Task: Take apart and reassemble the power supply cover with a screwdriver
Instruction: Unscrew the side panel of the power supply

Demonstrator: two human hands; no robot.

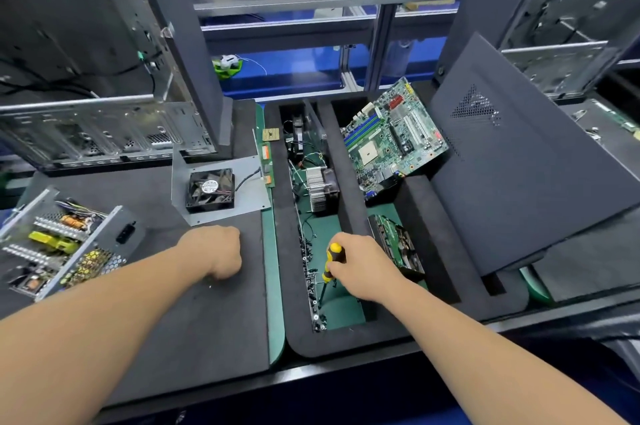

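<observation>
Right hand: your right hand (360,265) is wrapped around the yellow-and-black handle of the screwdriver (331,262), with the shaft pointing down into the long tray (349,341) in the middle of the bench.
Left hand: your left hand (218,251) rests as a fist on the dark foam mat (194,313); the fingers curl under, and you cannot tell from here whether a screw or anything else is inside them.
Power supply: the power supply (62,244) lies at the left edge of the mat with its top open, coils and capacitors showing, well apart from both hands.
Cover: the cover (221,189), a bent grey metal plate with the black fan (210,189) fixed to it, lies near the far edge of the mat, between the open unit and the tray.
Screws: small dark screws (311,272) lie along the left wall of the tray, just beside the screwdriver tip.
Done: judging from how things lie, the taking apart looks finished, since the cover is off and set aside.
Left: reassembly seems not yet begun; you would need to set the cover back on the unit, then drive the screws in.
Nearby: a green circuit board (391,137) leans in the tray's far right section, with a large dark panel (526,161) propped beside it.
</observation>
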